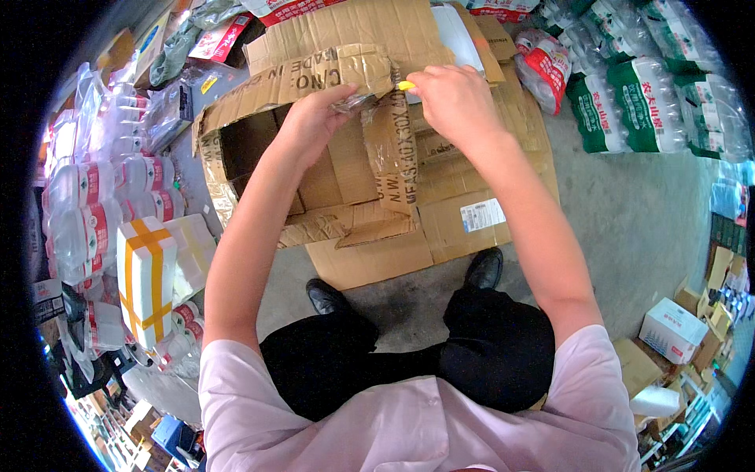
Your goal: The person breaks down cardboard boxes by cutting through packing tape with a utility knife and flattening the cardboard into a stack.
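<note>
An open cardboard box [338, 169] lies before me, its flaps creased and covered in clear tape, with dark printing along them. My left hand [318, 118] pinches the taped edge of an upper flap, thumb and fingers closed on it. In my right hand [456, 102] is a small yellow tool [406, 85] that looks like a box cutter. Its yellow end points left at the taped corner of the flap, close to my left fingers. The blade, if any, is too small to make out.
Flattened cardboard [448, 228] lies beneath the box, near my shoes. Wrapped packs of plastic bottles [645, 102] stand at the upper right, and more bottles [86, 212] at the left. A white foam box [145, 275] with yellow tape sits at the left; a white carton [672, 330] lower right.
</note>
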`<action>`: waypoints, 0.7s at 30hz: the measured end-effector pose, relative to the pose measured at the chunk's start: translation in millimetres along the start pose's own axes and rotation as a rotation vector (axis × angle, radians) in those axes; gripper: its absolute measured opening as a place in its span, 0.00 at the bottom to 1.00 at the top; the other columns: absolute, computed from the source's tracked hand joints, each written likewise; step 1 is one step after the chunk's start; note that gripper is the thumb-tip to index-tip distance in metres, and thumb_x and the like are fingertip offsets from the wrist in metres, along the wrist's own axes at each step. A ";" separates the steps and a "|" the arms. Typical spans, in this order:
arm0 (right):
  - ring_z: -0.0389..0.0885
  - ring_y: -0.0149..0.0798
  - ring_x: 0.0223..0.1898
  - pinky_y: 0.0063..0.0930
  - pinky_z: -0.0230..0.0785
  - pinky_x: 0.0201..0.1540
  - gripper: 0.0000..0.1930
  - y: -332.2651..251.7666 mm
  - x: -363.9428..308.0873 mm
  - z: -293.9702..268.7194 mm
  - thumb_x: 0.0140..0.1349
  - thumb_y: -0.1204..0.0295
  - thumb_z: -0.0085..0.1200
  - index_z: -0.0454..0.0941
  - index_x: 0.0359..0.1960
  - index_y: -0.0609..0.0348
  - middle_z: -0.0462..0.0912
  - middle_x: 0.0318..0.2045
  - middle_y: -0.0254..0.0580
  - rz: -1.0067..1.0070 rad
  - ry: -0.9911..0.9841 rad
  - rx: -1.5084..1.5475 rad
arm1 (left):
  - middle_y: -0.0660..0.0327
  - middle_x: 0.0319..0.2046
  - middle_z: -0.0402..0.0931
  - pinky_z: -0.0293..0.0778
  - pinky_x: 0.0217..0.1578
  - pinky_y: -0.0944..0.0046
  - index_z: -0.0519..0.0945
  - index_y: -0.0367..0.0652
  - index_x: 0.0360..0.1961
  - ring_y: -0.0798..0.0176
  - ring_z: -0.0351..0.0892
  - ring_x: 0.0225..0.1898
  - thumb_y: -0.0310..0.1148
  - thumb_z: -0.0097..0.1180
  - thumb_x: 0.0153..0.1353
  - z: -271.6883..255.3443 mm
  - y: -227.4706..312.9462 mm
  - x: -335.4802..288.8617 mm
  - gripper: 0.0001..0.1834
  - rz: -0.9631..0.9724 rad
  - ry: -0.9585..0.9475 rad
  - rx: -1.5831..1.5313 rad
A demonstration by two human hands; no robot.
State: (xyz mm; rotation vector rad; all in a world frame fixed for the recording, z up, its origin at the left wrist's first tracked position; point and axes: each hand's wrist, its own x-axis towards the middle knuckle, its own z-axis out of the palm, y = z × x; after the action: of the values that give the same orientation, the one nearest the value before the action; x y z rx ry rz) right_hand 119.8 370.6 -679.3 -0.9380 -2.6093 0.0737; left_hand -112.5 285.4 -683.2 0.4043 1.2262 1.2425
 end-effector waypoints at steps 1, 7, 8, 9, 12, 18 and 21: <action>0.89 0.44 0.42 0.43 0.76 0.47 0.06 -2.4 0.4 0.8 0.60 0.73 0.61 0.88 0.37 0.52 0.88 0.33 0.38 -0.009 -0.002 -0.004 | 0.56 0.51 0.83 0.75 0.61 0.61 0.83 0.30 0.52 0.61 0.81 0.54 0.31 0.62 0.71 -5.0 -0.1 0.5 0.15 -0.015 -0.009 0.015; 0.88 0.44 0.39 0.44 0.75 0.44 0.06 -6.7 7.2 -11.4 0.67 0.69 0.61 0.89 0.40 0.51 0.86 0.31 0.38 0.008 -0.072 -0.130 | 0.56 0.52 0.83 0.76 0.60 0.60 0.82 0.30 0.54 0.62 0.82 0.53 0.30 0.60 0.71 -5.7 -2.6 -14.0 0.16 -0.127 -0.055 0.113; 0.88 0.45 0.39 0.44 0.75 0.44 0.06 -5.5 8.0 -12.1 0.67 0.68 0.61 0.89 0.40 0.51 0.86 0.31 0.38 0.044 -0.097 -0.156 | 0.56 0.53 0.83 0.76 0.60 0.60 0.82 0.30 0.54 0.62 0.82 0.52 0.30 0.60 0.71 -4.6 -2.5 -15.7 0.15 -0.128 -0.073 0.113; 0.88 0.44 0.39 0.44 0.77 0.45 0.05 -3.0 7.2 -12.1 0.63 0.71 0.61 0.89 0.37 0.51 0.87 0.31 0.39 0.038 -0.062 -0.140 | 0.56 0.51 0.84 0.77 0.59 0.59 0.82 0.30 0.53 0.62 0.83 0.50 0.29 0.59 0.72 -1.8 -2.4 -18.7 0.15 -0.129 -0.073 0.105; 0.90 0.45 0.40 0.45 0.79 0.46 0.06 4.1 4.7 -10.8 0.58 0.75 0.59 0.88 0.34 0.54 0.88 0.32 0.40 0.023 0.025 -0.080 | 0.56 0.48 0.86 0.78 0.59 0.55 0.81 0.31 0.53 0.61 0.85 0.47 0.28 0.56 0.73 3.5 0.3 -22.5 0.13 -0.135 -0.082 0.084; 0.87 0.52 0.48 0.46 0.77 0.53 0.14 17.2 3.4 -23.4 0.68 0.62 0.63 0.88 0.50 0.53 0.88 0.41 0.49 0.114 -0.157 0.286 | 0.50 0.54 0.84 0.79 0.63 0.52 0.79 0.28 0.58 0.54 0.86 0.54 0.33 0.54 0.75 -2.6 8.3 -33.5 0.18 -0.099 -0.076 0.148; 0.86 0.51 0.52 0.43 0.77 0.56 0.26 16.6 3.7 -62.0 0.62 0.57 0.70 0.82 0.61 0.50 0.88 0.48 0.48 0.136 -0.233 0.402 | 0.45 0.60 0.81 0.79 0.65 0.50 0.76 0.24 0.61 0.47 0.84 0.59 0.37 0.54 0.76 -1.6 18.1 -45.2 0.24 -0.089 -0.067 0.227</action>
State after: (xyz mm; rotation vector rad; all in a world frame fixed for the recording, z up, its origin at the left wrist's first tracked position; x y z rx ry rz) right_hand 149.4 381.2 -623.1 -1.0008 -2.5819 0.7533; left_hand -115.6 252.1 -647.7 0.5469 1.3183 1.0096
